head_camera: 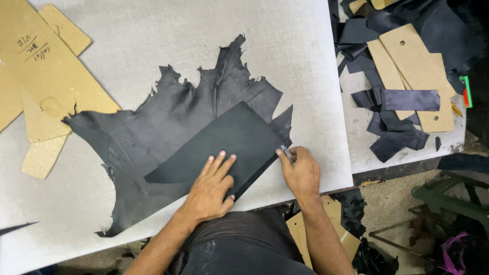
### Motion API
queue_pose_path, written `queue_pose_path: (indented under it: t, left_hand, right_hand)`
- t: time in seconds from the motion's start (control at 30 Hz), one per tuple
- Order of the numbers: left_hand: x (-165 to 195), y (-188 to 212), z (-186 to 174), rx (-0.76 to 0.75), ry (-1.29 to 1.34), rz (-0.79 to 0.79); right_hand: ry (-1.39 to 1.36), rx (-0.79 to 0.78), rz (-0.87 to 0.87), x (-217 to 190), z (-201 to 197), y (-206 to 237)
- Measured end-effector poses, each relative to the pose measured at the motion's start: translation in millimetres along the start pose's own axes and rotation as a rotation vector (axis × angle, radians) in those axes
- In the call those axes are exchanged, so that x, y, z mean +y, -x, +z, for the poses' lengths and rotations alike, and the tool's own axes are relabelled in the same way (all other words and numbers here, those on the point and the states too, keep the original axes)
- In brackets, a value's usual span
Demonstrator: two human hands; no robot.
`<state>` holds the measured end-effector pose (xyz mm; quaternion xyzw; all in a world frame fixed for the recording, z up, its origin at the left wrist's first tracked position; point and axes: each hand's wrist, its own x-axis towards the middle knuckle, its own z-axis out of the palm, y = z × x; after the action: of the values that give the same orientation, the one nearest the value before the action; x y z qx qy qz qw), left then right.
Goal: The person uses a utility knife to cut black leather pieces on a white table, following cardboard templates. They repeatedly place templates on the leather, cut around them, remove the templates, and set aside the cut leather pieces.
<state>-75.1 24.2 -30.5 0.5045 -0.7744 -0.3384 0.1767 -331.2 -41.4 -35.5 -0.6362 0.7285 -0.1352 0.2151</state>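
A large dark hide (168, 127) with ragged, torn-looking edges lies flat across the pale, woven-textured cutting board (153, 40) that covers the desk. On top of the hide sits a dark rectangular template (224, 145), matte and stiff, set at a slant with straight, clean edges. The left hand (211, 188) lies flat on the template's lower part, fingers spread and pressing down. The right hand (300, 170) rests at the template's right corner, fingers pinched around a small metal knife (287, 153) whose tip meets the template's edge. At the left of the board lie several tan cardboard patterns (46, 76), flat and angular, overlapping one another, some with handwriting. A second pale board (356, 147) to the right carries more tan patterns (417, 66) with small punched holes, mixed with dark leather strips and offcuts (402, 122) in a loose heap. No box, tray or bin shows on the desk; everything lies open on the boards. Below the desk edge more tan card pieces (331, 229) stand on the floor.
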Motion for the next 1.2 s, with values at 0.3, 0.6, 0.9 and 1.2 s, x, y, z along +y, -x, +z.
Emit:
queue_pose_path:
  t: [0.3,0.6,0.9,1.2]
  left_hand:
    - [6.5,14.6,20.9,0.043,-0.007,-0.019]
    - [4.2,2.2,0.5,0.398,-0.117,-0.24]
    - [-9.1,-4.5,-21.6,-0.105,0.909,-0.573]
    - [-37.5,-20.6,16.8,0.049,0.786,-0.9]
  right_hand:
    - [0.02,-0.023,-0.141,-4.7,8.4,-7.6]
    - [-0.237,-0.361,-0.685,-15.0,-2.4,-12.6]
    - [-1.379,-0.566,0.014,45.5,-16.9,-106.5]
    - [-0.975,-0.34,0.279,44.4,-44.7,-219.2]
